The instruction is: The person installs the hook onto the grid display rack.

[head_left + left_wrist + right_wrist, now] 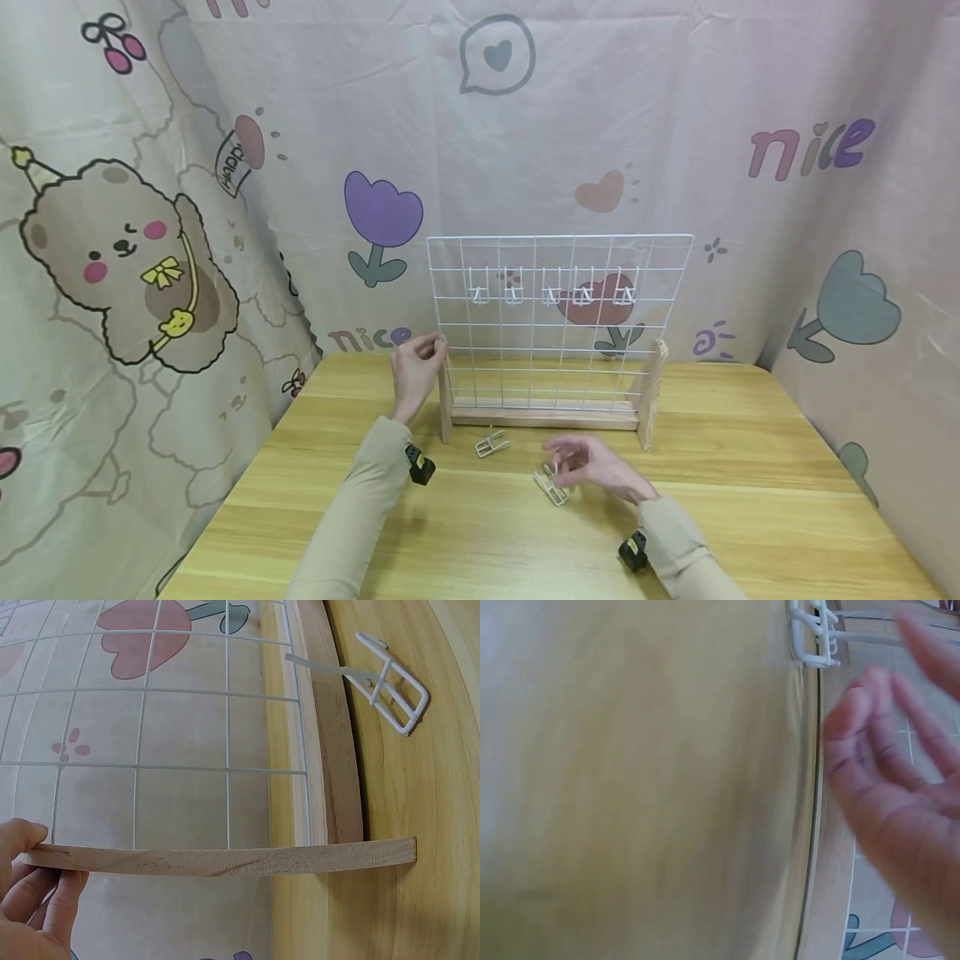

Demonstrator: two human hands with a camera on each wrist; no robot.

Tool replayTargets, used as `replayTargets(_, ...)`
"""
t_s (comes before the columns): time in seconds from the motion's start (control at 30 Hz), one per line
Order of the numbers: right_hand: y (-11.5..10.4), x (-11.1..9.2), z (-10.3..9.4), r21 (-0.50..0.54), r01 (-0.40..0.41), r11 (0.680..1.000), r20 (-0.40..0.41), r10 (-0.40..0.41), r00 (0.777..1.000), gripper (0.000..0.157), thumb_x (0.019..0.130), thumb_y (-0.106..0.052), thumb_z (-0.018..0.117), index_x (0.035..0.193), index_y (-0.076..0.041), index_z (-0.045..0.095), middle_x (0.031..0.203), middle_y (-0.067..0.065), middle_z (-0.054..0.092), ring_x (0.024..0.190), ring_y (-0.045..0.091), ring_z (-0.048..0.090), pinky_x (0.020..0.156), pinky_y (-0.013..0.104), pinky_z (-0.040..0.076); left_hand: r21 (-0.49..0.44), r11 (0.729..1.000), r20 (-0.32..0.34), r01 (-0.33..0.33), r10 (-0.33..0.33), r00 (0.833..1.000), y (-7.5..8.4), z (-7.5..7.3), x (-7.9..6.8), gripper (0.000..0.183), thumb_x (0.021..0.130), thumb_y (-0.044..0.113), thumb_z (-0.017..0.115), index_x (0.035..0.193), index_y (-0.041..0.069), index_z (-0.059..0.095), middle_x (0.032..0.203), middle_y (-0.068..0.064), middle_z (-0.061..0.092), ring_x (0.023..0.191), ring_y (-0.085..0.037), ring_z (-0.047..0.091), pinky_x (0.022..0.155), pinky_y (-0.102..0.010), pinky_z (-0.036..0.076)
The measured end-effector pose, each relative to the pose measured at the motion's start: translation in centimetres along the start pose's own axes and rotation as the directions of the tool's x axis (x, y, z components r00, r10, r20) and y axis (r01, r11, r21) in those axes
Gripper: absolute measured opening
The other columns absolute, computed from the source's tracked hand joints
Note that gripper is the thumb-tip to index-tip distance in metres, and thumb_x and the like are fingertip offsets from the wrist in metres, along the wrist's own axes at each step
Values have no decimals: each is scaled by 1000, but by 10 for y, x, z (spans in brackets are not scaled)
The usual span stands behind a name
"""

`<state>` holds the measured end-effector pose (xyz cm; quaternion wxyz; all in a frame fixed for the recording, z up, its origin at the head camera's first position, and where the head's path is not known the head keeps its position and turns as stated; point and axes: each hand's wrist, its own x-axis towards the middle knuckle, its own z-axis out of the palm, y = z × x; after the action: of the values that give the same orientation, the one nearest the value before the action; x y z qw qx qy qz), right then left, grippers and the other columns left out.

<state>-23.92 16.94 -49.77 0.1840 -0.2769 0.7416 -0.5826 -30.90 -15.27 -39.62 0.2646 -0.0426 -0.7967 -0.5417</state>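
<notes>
A white wire grid panel (535, 325) stands upright in a wooden base with two side posts. My left hand (417, 372) grips the top of the left wooden post (446, 400), and in the left wrist view its thumb and fingers lie on both sides of that post. My right hand (596, 464) hovers low over the table, fingers loosely bent, beside a white wire hook (555, 492). In the right wrist view that hook (804, 637) lies past the fingertips, and nothing shows between them. Another wire hook (491, 444) lies before the base.
Several white hooks (551, 295) hang in a row on the upper part of the grid. The wooden table (465, 542) extends to both sides of the stand. A patterned curtain (637, 108) hangs behind and beside the table.
</notes>
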Motion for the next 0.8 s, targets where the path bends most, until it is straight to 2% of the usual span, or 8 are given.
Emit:
replayTargets(0.2, 7, 3, 0, -18, -63, 998, -10, 63, 998, 64, 79, 5, 75, 135, 15, 47, 105, 32, 64, 83, 10, 64, 77, 21, 57, 10, 1000, -4, -15, 15, 1000, 0, 0, 0, 29, 92, 11, 70, 117, -5, 70, 110, -23, 74, 100, -34, 75, 86, -44, 62)
replayTargets(0.57, 8, 6, 2, -5, -94, 996, -11, 94, 996, 62, 77, 5, 76, 131, 17, 48, 95, 10, 66, 81, 9, 60, 73, 17, 54, 0, 1000, -6, -4, 4, 1000, 1, -1, -1, 29, 92, 11, 71, 117, -3, 71, 112, -23, 74, 101, -34, 75, 87, -41, 62)
replayTargets(0.8, 6, 7, 4, -22, -117, 993, -32, 116, 993, 60, 76, 7, 76, 128, 17, 50, 94, 13, 66, 79, 9, 59, 70, 16, 54, 1, 1000, -1, 5, -5, 1000, 1, -1, -1, 31, 92, 11, 71, 119, -5, 69, 113, -23, 74, 102, -35, 75, 88, -42, 62)
